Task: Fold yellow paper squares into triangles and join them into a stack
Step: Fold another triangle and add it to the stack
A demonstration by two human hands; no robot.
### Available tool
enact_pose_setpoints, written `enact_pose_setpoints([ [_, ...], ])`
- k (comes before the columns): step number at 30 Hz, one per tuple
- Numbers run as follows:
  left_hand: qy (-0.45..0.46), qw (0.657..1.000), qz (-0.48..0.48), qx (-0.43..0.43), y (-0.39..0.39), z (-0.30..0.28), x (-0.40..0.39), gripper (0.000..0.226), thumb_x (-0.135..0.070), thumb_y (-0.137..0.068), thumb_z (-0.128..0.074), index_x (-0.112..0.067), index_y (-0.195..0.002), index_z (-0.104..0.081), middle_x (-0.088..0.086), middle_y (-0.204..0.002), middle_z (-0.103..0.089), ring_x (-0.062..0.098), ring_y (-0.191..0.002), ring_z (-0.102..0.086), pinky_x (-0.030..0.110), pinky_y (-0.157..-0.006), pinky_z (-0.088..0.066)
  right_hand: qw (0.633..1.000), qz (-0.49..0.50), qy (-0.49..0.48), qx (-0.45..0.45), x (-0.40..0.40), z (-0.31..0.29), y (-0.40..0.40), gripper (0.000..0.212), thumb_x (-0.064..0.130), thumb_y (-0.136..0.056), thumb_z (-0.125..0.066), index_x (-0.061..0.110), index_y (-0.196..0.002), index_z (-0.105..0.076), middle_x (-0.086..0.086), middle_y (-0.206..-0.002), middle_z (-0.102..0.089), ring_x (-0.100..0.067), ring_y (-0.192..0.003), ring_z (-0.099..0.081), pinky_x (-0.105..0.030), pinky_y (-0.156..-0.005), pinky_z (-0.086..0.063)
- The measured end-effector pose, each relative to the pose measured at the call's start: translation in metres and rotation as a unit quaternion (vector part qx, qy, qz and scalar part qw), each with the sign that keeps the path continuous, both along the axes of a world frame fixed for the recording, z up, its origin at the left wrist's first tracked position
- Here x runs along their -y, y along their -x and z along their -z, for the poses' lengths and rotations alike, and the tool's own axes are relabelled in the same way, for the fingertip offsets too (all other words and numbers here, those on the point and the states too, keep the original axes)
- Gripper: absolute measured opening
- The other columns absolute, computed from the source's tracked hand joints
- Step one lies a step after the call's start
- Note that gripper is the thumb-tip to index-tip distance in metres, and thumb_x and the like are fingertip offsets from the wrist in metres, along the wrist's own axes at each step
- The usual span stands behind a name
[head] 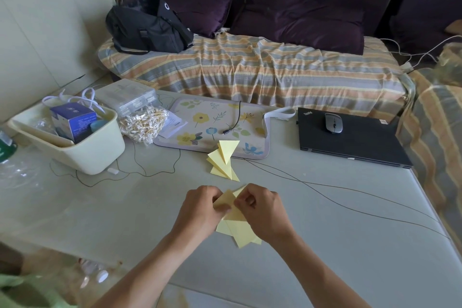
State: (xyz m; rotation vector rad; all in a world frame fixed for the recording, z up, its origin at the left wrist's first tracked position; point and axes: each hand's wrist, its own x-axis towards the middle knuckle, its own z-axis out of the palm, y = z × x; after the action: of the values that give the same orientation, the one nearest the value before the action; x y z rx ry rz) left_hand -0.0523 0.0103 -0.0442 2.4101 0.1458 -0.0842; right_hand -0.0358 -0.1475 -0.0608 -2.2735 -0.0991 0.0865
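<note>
Mid-task. Joined stack of folded triangles (223, 161) lies centre frame on the bench (325, 207). Your left hand (200, 210) and right hand (262, 210) both pinch a yellow paper square (228, 204), fingers curled (fold half-made). Loose squares (237, 232) beneath remain to fold.

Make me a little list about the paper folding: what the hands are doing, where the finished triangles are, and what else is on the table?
Hands: left hand and right hand both pinch a yellow paper piece
Under them: loose yellow squares
Finished: joined triangle stack, beside the floral mat
Also on table: laptop, mouse, cream bin
</note>
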Motion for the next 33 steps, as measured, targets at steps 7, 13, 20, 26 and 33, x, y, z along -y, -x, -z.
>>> enact_pose_setpoints([
  [7,0.01,0.999,-0.044,0.012,-0.002,-0.004,-0.003,0.038,-0.018,-0.086,-0.076,-0.011,-0.062,-0.048,-0.006,-0.053,-0.044,0.015,-0.05,-0.034,0.02,-0.043,-0.029,0.999,0.017,-0.004,-0.045,0.004,0.002,-0.002,0.011,0.01,-0.09,-0.065,0.013,-0.079,-0.065,0.006,-0.068,-0.06,-0.013,-0.059,-0.055,-0.019,-0.054,-0.042],
  [13,0.012,0.997,-0.058,-0.054,0.0,0.003,-0.008,0.023,-0.013,-0.085,-0.068,-0.005,-0.065,-0.059,0.006,-0.062,-0.063,0.023,-0.053,-0.042,0.02,-0.041,-0.031,0.997,0.043,-0.017,-0.058,0.011,0.0,-0.003,0.008,0.004,-0.089,-0.064,0.008,-0.084,-0.069,-0.002,-0.075,-0.067,-0.025,-0.072,-0.068,-0.028,-0.059,-0.051],
  [20,0.049,0.995,-0.066,-0.049,-0.001,-0.002,-0.01,0.016,-0.014,-0.084,-0.064,-0.007,-0.069,-0.066,0.008,-0.062,-0.067,0.017,-0.051,-0.041,0.023,-0.047,-0.03,0.995,0.009,-0.014,-0.097,0.01,-0.007,-0.001,0.003,0.016,-0.089,-0.064,0.017,-0.089,-0.067,0.001,-0.078,-0.072,-0.006,-0.065,-0.061,-0.012,-0.052,-0.043],
  [26,0.091,0.993,0.002,-0.071,0.005,-0.01,-0.003,0.009,-0.019,-0.083,-0.072,-0.014,-0.076,-0.071,-0.002,-0.068,-0.074,0.004,-0.055,-0.058,0.015,-0.047,-0.035,0.988,-0.012,-0.066,-0.136,0.009,-0.018,0.003,0.012,0.027,-0.083,-0.075,0.017,-0.083,-0.068,0.0,-0.07,-0.074,-0.013,-0.062,-0.058,-0.03,-0.061,-0.046],
  [33,0.079,0.993,-0.048,-0.072,0.004,-0.013,-0.009,0.005,-0.012,-0.081,-0.072,-0.011,-0.076,-0.07,0.0,-0.062,-0.073,0.008,-0.048,-0.051,0.013,-0.04,-0.032,0.992,0.042,-0.066,-0.103,0.013,-0.011,0.0,0.011,0.01,-0.087,-0.071,0.013,-0.096,-0.065,-0.006,-0.073,-0.075,0.001,-0.045,-0.052,-0.01,-0.043,-0.035],
])
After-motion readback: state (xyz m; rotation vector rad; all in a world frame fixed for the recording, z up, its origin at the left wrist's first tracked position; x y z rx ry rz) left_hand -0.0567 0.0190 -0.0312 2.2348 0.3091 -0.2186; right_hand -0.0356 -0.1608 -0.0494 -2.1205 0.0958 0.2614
